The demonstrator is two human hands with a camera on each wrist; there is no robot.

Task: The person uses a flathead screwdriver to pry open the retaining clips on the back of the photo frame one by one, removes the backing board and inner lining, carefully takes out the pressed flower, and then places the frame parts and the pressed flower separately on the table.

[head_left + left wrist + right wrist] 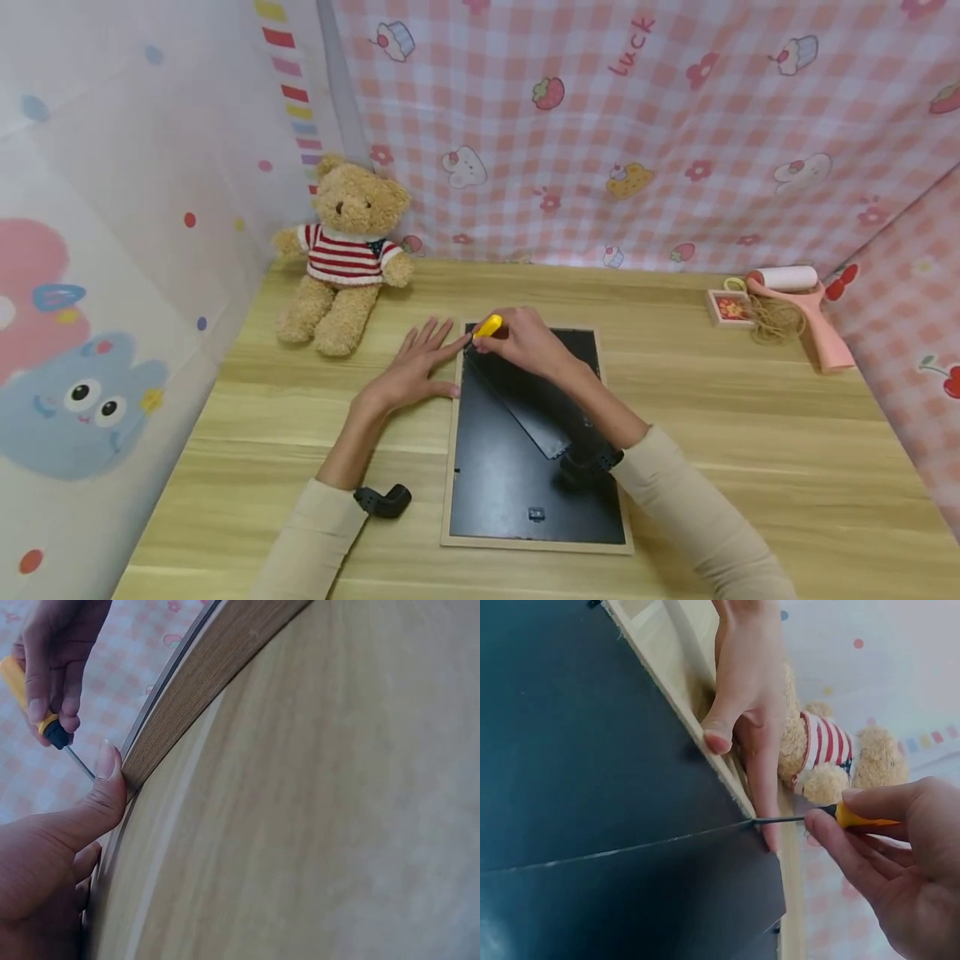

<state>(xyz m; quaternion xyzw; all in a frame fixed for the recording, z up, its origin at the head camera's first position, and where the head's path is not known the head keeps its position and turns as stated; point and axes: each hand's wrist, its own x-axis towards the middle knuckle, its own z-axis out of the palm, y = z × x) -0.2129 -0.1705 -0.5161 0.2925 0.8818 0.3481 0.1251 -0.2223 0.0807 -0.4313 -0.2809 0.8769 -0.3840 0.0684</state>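
Table (712,483), wood-grain, lt.; bearing teddy bear (345,250), L; blk.-backed frame (510,467), ctr.; sm. box (731,309), twine (776,322), pink implement (823,333), R.

Your head view is bright; left wrist, the tabletop (315,810) blurs toward three o'clock; right wrist, glare whitens the black panel (607,765) at eight.
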